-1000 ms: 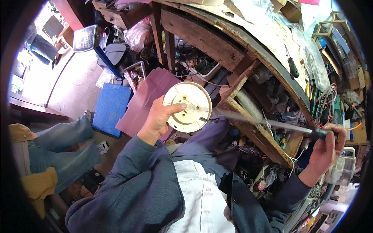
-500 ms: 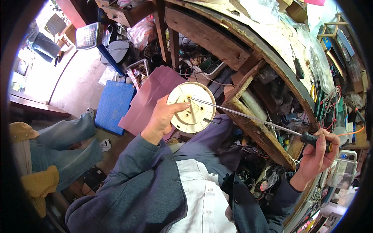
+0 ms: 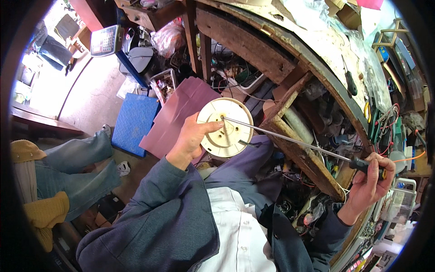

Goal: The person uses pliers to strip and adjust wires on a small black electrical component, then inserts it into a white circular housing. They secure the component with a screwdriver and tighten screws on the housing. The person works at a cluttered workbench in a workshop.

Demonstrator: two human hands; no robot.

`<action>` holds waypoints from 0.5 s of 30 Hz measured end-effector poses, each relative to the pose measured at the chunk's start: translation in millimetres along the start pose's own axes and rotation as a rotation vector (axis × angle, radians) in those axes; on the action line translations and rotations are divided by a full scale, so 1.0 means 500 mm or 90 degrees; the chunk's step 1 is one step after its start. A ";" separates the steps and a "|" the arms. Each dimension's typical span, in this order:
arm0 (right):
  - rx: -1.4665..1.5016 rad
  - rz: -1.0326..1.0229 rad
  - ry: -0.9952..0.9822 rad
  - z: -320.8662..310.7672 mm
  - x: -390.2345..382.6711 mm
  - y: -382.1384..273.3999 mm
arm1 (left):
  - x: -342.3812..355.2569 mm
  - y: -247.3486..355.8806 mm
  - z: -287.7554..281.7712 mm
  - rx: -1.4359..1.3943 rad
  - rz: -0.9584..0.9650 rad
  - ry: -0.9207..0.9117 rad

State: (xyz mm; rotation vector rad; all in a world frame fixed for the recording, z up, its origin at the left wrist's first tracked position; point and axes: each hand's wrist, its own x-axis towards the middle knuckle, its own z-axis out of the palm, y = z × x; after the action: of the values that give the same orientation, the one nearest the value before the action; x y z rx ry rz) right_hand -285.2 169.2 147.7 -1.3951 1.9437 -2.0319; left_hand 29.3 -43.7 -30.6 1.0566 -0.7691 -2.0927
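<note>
Held up over my lap is a round cream plastic base (image 3: pixel 238 131) with several holes and a short dark piece at its lower right. My left hand (image 3: pixel 193 138) grips it at the left edge, thumb across the face. In my right hand (image 3: pixel 371 181) is the black handle of a long screwdriver (image 3: pixel 290 141), its steel shaft reaching leftward to a hole near the middle of the base, beside my thumb; whether it sits in a screw is too small to tell.
A cluttered wooden bench (image 3: pixel 244 41) curves along the right, with a second screwdriver (image 3: pixel 351 81) on top. Pink sheet (image 3: pixel 167 122) and a blue panel (image 3: pixel 133 122) lie beyond my lap. A person's legs in jeans (image 3: pixel 77 177) are at left; a calculator (image 3: pixel 103 41) is at upper left.
The screwdriver has swung from a blurred position into the base's hole and now rests steady there. My right hand has shifted left and down; the base sits slightly further right.
</note>
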 end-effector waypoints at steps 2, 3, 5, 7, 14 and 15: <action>0.005 0.007 -0.004 0.002 -0.001 -0.007 | 0.000 -0.001 -0.001 0.001 -0.002 -0.001; 0.000 0.006 0.002 0.003 -0.002 -0.006 | 0.001 -0.002 -0.002 0.001 -0.001 0.000; -0.010 0.003 0.015 0.006 -0.002 -0.005 | 0.000 -0.003 -0.002 0.002 0.000 0.000; -0.010 -0.010 -0.005 0.009 -0.003 -0.012 | -0.001 -0.003 -0.001 0.004 0.000 -0.001; -0.007 -0.023 -0.035 0.008 -0.005 -0.024 | -0.002 -0.004 -0.002 0.017 0.003 0.008; -0.010 -0.033 -0.039 0.007 -0.006 -0.025 | 0.000 -0.005 -0.003 0.015 0.002 0.009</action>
State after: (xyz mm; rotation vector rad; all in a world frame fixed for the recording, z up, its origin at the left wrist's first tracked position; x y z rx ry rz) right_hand -274.5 170.9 155.5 -1.5088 1.9236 -1.9732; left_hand 29.8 -42.2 -33.2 1.0812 -0.7903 -2.0761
